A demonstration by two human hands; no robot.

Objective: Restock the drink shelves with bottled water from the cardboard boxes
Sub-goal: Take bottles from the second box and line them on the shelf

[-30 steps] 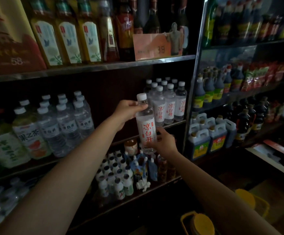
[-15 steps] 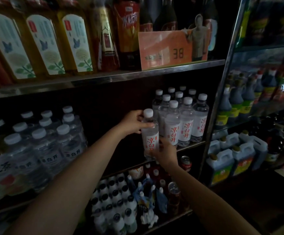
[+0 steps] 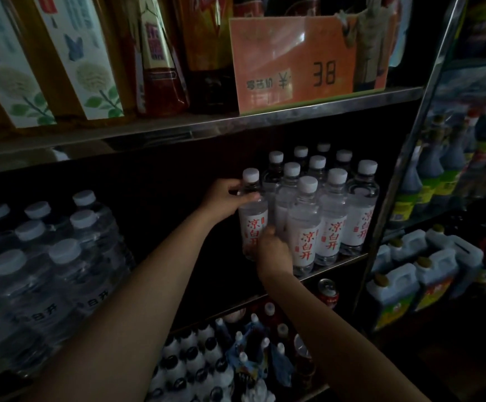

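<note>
A clear water bottle (image 3: 253, 224) with a white cap and a white label with red characters stands upright at the left end of a group of several like bottles (image 3: 331, 221) on the middle shelf (image 3: 340, 264). My left hand (image 3: 226, 203) grips its shoulder just under the cap. My right hand (image 3: 273, 250) holds its lower part from the front and hides the base, so I cannot tell if the bottle rests on the shelf. No cardboard box is in view.
Larger water bottles (image 3: 50, 256) fill the shelf's left side. Tall tea and drink bottles and an orange price sign (image 3: 294, 59) stand on the shelf above. Small bottles (image 3: 207, 361) crowd the shelf below. Oil jugs (image 3: 410, 282) and sauce bottles sit on the rack at right.
Both hands have carried the bottle up and back onto the middle shelf, up against the group of like bottles. The view has moved closer to the shelf.
</note>
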